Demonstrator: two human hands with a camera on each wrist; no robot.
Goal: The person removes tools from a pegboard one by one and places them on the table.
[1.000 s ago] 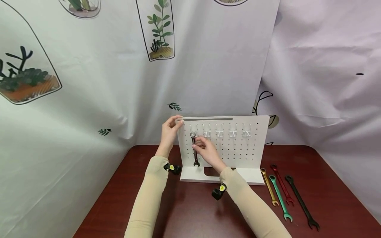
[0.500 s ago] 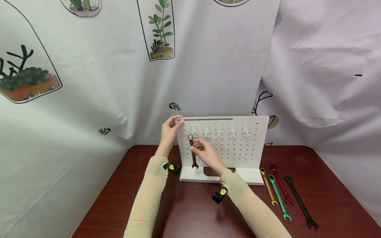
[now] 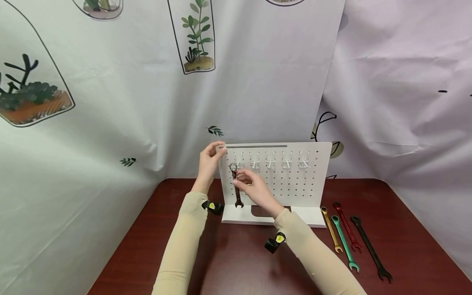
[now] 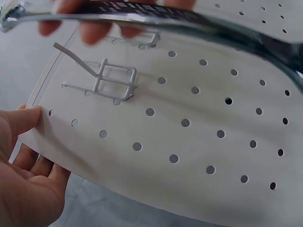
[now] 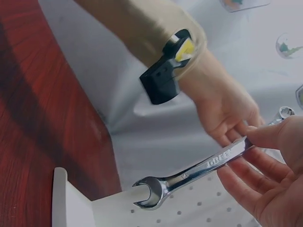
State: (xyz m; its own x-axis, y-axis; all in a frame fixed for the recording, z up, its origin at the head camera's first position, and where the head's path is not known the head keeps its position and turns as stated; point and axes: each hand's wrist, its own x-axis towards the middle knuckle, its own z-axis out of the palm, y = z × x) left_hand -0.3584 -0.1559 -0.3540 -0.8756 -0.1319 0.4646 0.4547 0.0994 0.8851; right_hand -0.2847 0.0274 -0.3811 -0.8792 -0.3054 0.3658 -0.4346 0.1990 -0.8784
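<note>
My left hand (image 3: 208, 164) pinches the upper left corner of a white pegboard (image 3: 273, 192) between thumb and fingers. In my right hand (image 3: 256, 186) is a chrome combination wrench (image 5: 208, 166), held by the middle of its shank. Its ring end is up and its open end down in the head view. The wrench stands in front of the board, just left of the leftmost white wire hook (image 3: 239, 160). In the left wrist view that hook (image 4: 113, 81) carries nothing, and the wrench passes closer to the camera, apart from it.
Several more wire hooks (image 3: 287, 160) run in a row along the board's upper part. Right of the board, on the dark red table (image 3: 236, 258), lie a gold wrench (image 3: 331, 230), a green wrench (image 3: 344, 243), a red wrench (image 3: 347, 227) and a black wrench (image 3: 371, 248).
My right hand has shifted slightly left with the wrench, whose ring end has gone from in front of the leftmost hook to its left. My left hand stays on the board's corner.
</note>
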